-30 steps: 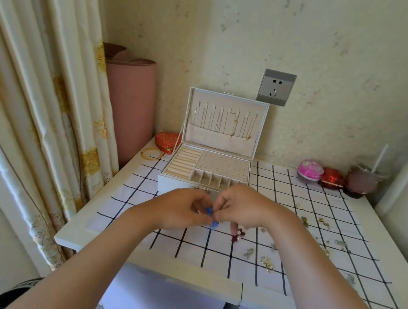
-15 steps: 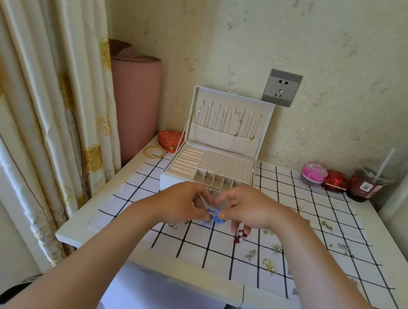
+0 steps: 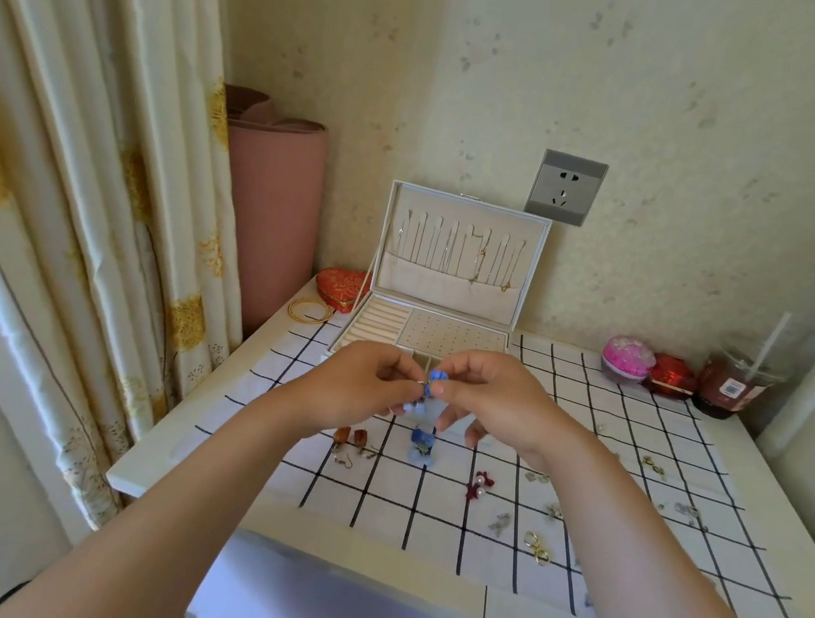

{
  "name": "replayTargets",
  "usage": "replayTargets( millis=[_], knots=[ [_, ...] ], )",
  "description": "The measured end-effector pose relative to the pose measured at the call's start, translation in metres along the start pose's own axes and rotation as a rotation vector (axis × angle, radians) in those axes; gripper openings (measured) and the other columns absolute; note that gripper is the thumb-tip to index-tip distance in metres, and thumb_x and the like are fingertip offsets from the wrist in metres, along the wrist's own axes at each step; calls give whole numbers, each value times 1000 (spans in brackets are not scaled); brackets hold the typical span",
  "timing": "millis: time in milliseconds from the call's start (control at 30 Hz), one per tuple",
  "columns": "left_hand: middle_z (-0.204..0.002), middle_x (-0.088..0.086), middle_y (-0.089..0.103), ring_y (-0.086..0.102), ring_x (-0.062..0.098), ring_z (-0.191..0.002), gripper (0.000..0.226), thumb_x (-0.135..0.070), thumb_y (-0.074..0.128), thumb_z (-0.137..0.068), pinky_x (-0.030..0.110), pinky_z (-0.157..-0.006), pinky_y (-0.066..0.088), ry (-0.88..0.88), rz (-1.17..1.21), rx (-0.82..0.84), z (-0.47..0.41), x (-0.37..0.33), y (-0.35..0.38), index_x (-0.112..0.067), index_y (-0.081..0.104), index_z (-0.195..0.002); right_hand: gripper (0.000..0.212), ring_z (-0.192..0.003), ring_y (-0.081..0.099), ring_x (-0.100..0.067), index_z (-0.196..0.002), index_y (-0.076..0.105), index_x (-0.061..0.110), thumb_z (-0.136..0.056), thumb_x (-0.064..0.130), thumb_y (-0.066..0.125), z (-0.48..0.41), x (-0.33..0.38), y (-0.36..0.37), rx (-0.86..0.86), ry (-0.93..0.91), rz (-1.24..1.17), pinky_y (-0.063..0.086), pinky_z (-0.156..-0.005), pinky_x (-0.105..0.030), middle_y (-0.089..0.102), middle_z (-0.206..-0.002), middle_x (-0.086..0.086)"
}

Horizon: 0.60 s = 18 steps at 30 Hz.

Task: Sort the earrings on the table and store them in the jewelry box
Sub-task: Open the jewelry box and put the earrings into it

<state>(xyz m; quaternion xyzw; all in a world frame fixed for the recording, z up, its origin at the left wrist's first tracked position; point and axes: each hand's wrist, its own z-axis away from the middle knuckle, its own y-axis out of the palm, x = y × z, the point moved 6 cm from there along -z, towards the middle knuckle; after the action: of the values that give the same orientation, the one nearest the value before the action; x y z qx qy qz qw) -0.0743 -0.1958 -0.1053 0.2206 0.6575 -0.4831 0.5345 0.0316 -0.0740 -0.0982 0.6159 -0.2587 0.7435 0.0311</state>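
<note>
A curtain (image 3: pixel 71 212) hangs down the left side. A white table (image 3: pixel 177 465) stands in the corner under a grid cloth (image 3: pixel 389 508). A pink roll (image 3: pixel 272 218) stands upright between curtain and wall. The box (image 3: pixel 454 289) sits at the table's back edge with its lid up, chains hanging inside the lid. A socket (image 3: pixel 565 187) is on the wall just right of the lid.

The left hand (image 3: pixel 359 385) and right hand (image 3: pixel 502 399) meet in the air in front of the box. Both pinch 1 blue earring (image 3: pixel 434 382) between thumb and forefinger, the left at its metal hook, the right at the blue flower.

A cup (image 3: pixel 732 382) with a straw, a red tin (image 3: pixel 671 377) and a pink pot (image 3: pixel 628 359) line the back right. A heart case (image 3: pixel 343 286) and a bangle (image 3: pixel 311 310) lie left of the box.

On the cloth below the hands lies a 2nd blue earring (image 3: pixel 421 445). An orange pair (image 3: pixel 352 439) lies to its left and a red pearl pair (image 3: pixel 478 485) to its right. A gold earring (image 3: pixel 536 546) lies nearer the front edge.
</note>
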Motion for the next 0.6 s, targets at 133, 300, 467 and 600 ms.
replayTargets(
  millis=[133,300,467,600],
  knots=[
    [-79,0,73,65,8,-71,9,-14,70,-90,25,-73,54,-12,99,-38,-3,-3,-7,-11,72,-97,26,-70,71,-23,-112,64,26,-90,15,71,-4,7,-6,-214,-74,28,50,-50,-29,72,-98,-1],
    [-75,-2,74,67,8,-66,8,-18,74,-86,24,-67,52,-6,152,-136,-10,-6,-18,-15,74,-93,29,-64,68,-7,-98,75,32,-94,8,59,-10,17,-3,-304,-215,247,50,-51,-30,68,-83,17],
    [-71,3,71,65,5,-60,10,-11,78,-82,12,-54,48,53,189,-240,-12,-12,-31,-6,74,-88,21,-72,72,-10,-104,73,37,-92,21,67,-16,27,7,-176,-229,240,50,-50,-20,73,-94,13],
    [-78,-3,73,62,-1,-64,6,-16,77,-84,10,-57,47,77,219,-308,-17,-9,-41,-12,77,-89,15,-57,65,-9,-101,78,26,-87,19,76,-30,32,5,-193,-225,136,49,-50,-27,73,-73,9]
  ],
)
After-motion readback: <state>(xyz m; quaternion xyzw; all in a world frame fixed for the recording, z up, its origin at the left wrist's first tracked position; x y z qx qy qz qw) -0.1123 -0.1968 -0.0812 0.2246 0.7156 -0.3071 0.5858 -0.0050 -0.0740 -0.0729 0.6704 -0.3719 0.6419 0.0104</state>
